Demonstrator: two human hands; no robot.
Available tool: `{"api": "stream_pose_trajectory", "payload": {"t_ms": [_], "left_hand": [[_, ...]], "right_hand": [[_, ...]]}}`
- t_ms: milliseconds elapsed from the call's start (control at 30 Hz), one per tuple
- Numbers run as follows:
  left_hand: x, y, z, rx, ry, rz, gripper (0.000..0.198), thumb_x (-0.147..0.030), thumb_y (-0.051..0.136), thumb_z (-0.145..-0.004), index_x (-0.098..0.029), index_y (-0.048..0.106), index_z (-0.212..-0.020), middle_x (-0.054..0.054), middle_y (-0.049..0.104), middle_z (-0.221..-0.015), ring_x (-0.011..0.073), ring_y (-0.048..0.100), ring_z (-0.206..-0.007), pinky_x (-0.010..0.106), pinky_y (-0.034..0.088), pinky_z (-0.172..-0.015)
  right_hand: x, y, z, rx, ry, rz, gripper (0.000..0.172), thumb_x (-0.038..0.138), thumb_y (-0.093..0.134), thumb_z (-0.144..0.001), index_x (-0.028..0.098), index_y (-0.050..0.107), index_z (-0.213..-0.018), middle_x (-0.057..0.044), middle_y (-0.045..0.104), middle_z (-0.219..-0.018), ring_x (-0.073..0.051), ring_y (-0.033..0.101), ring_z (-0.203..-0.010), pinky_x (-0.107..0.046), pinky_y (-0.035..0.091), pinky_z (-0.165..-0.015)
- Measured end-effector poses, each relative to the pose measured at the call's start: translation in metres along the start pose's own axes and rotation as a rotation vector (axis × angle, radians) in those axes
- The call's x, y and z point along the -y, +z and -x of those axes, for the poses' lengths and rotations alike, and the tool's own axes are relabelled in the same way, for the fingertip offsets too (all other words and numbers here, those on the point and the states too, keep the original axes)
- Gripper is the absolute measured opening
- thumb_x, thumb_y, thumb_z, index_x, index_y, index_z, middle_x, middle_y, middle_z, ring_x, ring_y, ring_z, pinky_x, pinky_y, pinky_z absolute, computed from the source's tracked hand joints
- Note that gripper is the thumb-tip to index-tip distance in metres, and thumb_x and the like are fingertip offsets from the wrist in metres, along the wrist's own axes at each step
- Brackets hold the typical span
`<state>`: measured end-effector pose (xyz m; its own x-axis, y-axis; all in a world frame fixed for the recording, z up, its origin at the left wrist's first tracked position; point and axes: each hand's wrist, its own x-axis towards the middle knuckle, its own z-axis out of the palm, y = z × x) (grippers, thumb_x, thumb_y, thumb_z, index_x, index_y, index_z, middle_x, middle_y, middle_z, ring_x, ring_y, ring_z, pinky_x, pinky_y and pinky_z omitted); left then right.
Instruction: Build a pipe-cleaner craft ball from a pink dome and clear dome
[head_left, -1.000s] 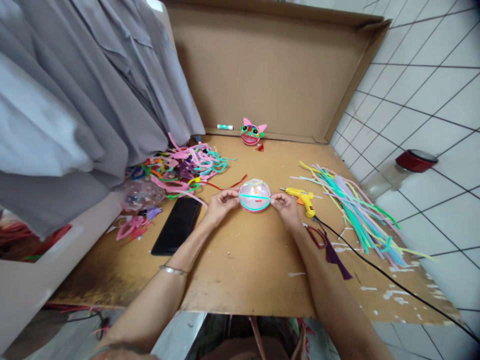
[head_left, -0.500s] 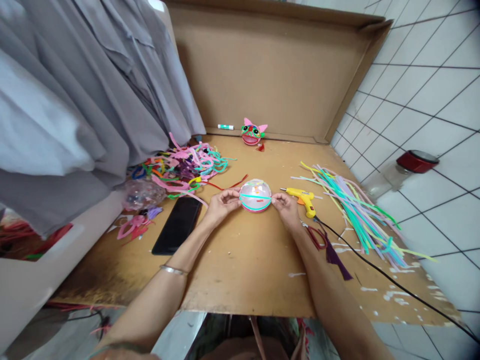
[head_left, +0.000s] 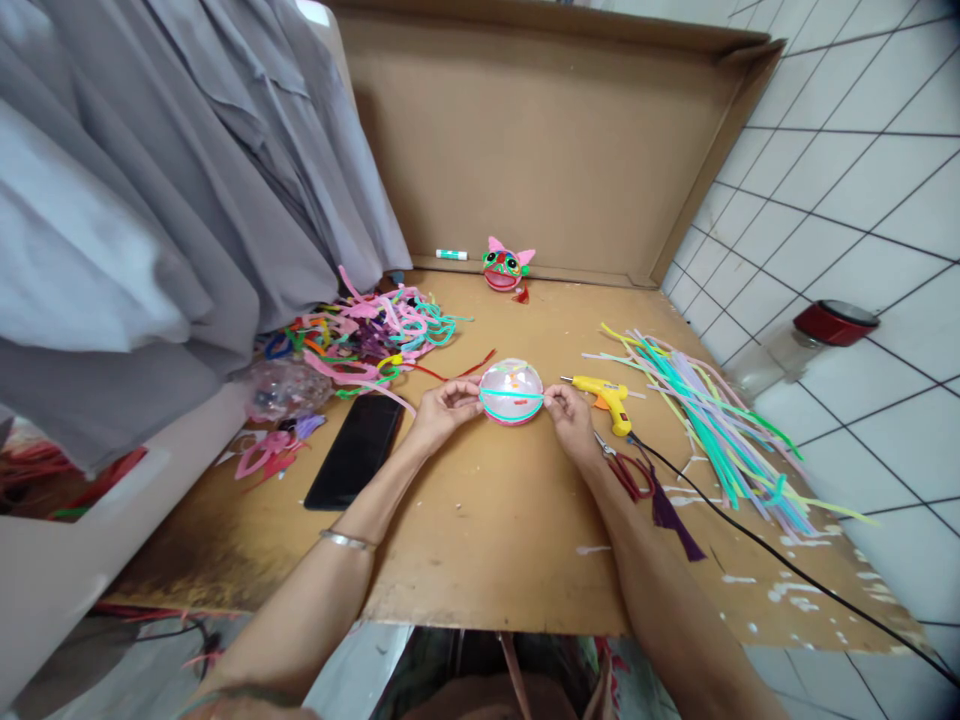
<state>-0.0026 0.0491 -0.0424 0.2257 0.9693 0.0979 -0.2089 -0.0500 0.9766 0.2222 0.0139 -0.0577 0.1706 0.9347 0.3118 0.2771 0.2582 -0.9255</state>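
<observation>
A clear, round plastic ball (head_left: 512, 378) is held low over the middle of the table. One turquoise pipe cleaner (head_left: 511, 394) stretches straight across its middle, and a second turquoise strip curves along the lower edge above a pink rim. At the ball's left edge, the fingers of my left hand (head_left: 448, 410) are pinched around the ball by the strip's end. My right hand (head_left: 571, 415) pinches the strip's other end at the right edge. Close to the right hand lie a yellow glue gun (head_left: 609, 398) and red-handled scissors (head_left: 630, 474).
Loose pipe cleaners (head_left: 697, 420) lie to the right, with a tangled coloured pile (head_left: 390, 325) at the left. A black phone (head_left: 356, 450) is beside my left forearm. A finished animal head (head_left: 505, 265) and a glue stick (head_left: 451, 255) stand by the cardboard wall (head_left: 540, 150). A black cord (head_left: 780, 560) crosses the right side.
My right hand has shifted very slightly, showing more of the scissors beside the wrist. The ball and my left hand stay almost still.
</observation>
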Motion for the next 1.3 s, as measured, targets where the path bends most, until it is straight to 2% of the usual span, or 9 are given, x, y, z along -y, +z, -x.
{"api": "stream_pose_trajectory", "payload": {"t_ms": [333, 567, 800, 1100, 1300], "left_hand": [[0.0009, -0.0002, -0.0007, -0.027, -0.024, 0.020, 0.041, -0.032, 0.089, -0.047, -0.012, 0.066, -0.076, 0.014, 0.068, -0.117, 0.0237, 0.066, -0.097, 0.039, 0.051, -0.088], [0.0008, 0.0002, -0.0008, -0.069, -0.045, 0.035, 0.045, -0.033, 0.090, -0.044, -0.011, 0.067, -0.076, 0.015, 0.071, -0.112, 0.0237, 0.067, -0.093, 0.038, 0.053, -0.085], [-0.0022, 0.0014, 0.0010, -0.076, -0.051, 0.049, 0.046, -0.034, 0.090, -0.044, -0.012, 0.068, -0.076, 0.013, 0.072, -0.109, 0.0232, 0.067, -0.091, 0.040, 0.054, -0.087], [0.0026, 0.0023, -0.0006, -0.106, -0.063, 0.071, 0.047, -0.035, 0.091, -0.044, -0.013, 0.068, -0.078, 0.008, 0.074, -0.091, 0.0192, 0.068, -0.079, 0.040, 0.053, -0.087], [0.0051, 0.0049, 0.0008, -0.133, -0.047, 0.084, 0.048, -0.036, 0.090, -0.044, -0.013, 0.070, -0.081, 0.007, 0.074, -0.089, 0.0219, 0.069, -0.085, 0.041, 0.052, -0.090]], "right_hand": [[-0.0016, 0.0023, 0.0000, -0.019, 0.031, -0.081, 0.017, 0.041, 0.059, -0.078, 0.024, 0.058, -0.078, 0.000, 0.062, -0.074, -0.018, 0.057, -0.072, -0.031, 0.046, -0.070], [-0.0035, 0.0026, -0.0048, -0.029, 0.096, -0.160, 0.026, 0.046, 0.067, -0.068, 0.023, 0.058, -0.078, 0.000, 0.064, -0.074, -0.018, 0.059, -0.071, -0.032, 0.048, -0.070], [-0.0051, 0.0035, -0.0057, -0.046, 0.127, -0.193, 0.027, 0.045, 0.071, -0.063, 0.024, 0.061, -0.076, -0.001, 0.067, -0.074, -0.019, 0.061, -0.071, -0.034, 0.050, -0.072], [-0.0058, 0.0035, -0.0058, -0.061, 0.124, -0.174, 0.028, 0.047, 0.071, -0.064, 0.023, 0.062, -0.076, -0.001, 0.067, -0.073, -0.018, 0.062, -0.070, -0.034, 0.051, -0.071], [-0.0057, 0.0038, -0.0066, -0.066, 0.133, -0.180, 0.028, 0.046, 0.072, -0.063, 0.023, 0.062, -0.075, -0.001, 0.068, -0.074, -0.019, 0.063, -0.072, -0.034, 0.052, -0.072]]}}
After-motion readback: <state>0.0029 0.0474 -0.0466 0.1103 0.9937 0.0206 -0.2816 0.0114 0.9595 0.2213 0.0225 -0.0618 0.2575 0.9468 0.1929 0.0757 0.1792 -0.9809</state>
